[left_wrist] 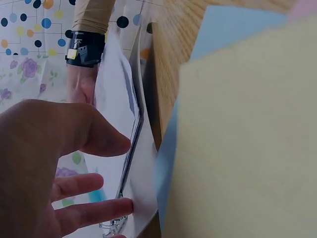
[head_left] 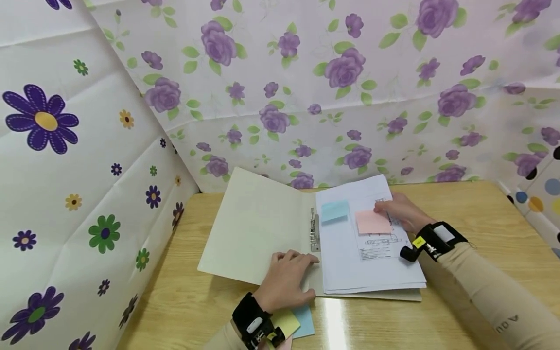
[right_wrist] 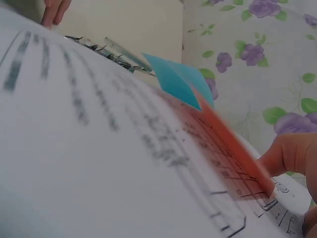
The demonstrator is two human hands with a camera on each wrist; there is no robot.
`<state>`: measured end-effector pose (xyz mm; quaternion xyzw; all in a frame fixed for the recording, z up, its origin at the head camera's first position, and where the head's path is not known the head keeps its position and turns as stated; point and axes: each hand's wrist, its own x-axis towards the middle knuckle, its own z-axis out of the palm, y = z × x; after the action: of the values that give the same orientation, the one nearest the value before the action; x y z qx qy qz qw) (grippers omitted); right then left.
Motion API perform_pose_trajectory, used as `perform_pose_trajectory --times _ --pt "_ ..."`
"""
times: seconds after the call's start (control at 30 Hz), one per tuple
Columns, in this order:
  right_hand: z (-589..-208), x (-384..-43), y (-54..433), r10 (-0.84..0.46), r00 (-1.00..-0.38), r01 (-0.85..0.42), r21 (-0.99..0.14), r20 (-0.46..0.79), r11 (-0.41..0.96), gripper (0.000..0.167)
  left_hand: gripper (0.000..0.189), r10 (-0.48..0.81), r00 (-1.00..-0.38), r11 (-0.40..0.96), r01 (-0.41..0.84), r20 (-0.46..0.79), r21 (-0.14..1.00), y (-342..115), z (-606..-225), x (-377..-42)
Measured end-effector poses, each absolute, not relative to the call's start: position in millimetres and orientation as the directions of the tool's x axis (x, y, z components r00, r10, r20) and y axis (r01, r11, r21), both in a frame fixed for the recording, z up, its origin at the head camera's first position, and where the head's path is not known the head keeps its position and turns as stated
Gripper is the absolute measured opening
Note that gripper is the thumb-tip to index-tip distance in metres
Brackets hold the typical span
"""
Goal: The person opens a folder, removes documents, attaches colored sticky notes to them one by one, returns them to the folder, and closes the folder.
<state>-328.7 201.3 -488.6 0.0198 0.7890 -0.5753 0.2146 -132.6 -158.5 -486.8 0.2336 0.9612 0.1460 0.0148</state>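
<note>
A cream lever-arch folder (head_left: 258,228) lies spread on the table, with a metal ring clip (head_left: 314,231) along its spine. White sheets (head_left: 350,267) are stacked on its right side, the top one partly printed. My right hand (head_left: 407,211) is at the stack's right edge and pinches a corner of a pink sticky note (head_left: 374,222); in the right wrist view the thumb (right_wrist: 282,156) meets that note. A blue sticky note (head_left: 335,212) sticks up from the sheets to its left. My left hand (head_left: 286,279) rests, fingers spread, on the folder's lower edge by the spine.
Under my left wrist lie a yellow sticky pad (head_left: 286,322) and a blue pad (head_left: 305,321), with a pink one (head_left: 286,344) partly hidden. The wooden table (head_left: 463,209) ends at flower-patterned sheets (head_left: 271,97) behind and to the left.
</note>
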Motion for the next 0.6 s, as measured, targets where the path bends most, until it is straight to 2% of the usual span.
perform_pose_trajectory --times 0.3,0.47,0.6 --pt "-487.8 -325.0 197.2 -0.174 -0.905 0.316 -0.886 -0.389 0.339 0.073 0.05 0.463 -0.886 0.864 0.458 0.032 0.209 -155.7 -487.9 -133.1" --pt "-492.6 -322.6 195.1 -0.153 -0.926 0.255 -0.871 -0.345 0.42 0.078 0.045 0.472 -0.88 0.861 0.471 0.043 0.193 -155.8 -487.7 -132.4" --pt "-495.2 -322.4 195.7 -0.155 -0.932 0.244 -0.884 -0.327 0.399 0.081 0.044 0.473 -0.88 0.862 0.473 0.047 0.183 -156.0 -487.9 -131.8"
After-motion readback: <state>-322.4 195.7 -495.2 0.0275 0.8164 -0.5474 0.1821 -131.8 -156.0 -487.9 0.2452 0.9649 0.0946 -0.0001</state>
